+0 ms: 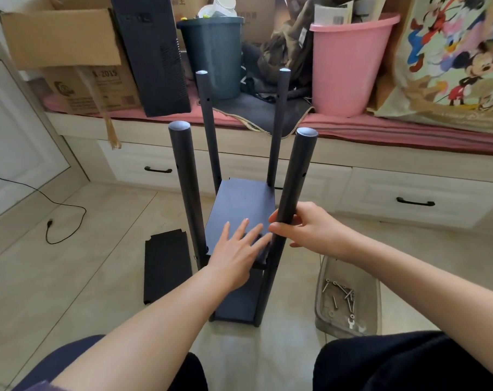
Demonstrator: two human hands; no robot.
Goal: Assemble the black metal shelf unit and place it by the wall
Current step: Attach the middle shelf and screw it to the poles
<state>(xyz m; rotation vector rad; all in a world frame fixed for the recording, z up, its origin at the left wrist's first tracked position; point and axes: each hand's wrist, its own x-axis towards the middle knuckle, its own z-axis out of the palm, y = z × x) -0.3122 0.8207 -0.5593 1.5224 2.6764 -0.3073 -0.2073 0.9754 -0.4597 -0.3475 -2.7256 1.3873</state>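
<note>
Fingers spread, the left hand (pixel 235 251) pressed flat on the upper shelf panel (pixel 241 210) of the shelf unit (pixel 239 292) standing on the floor (pixel 93 249), while the right hand (pixel 310 230) gripped the near right pole (pixel 292 187); a spare panel (pixel 166 266) lay just left.

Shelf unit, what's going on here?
A person is part-way through assembling the black shelf unit. The right hand grips the near-right post; the left hand lies flat on the middle shelf panel. A spare panel lies on the floor, with screws in a tray.
</note>
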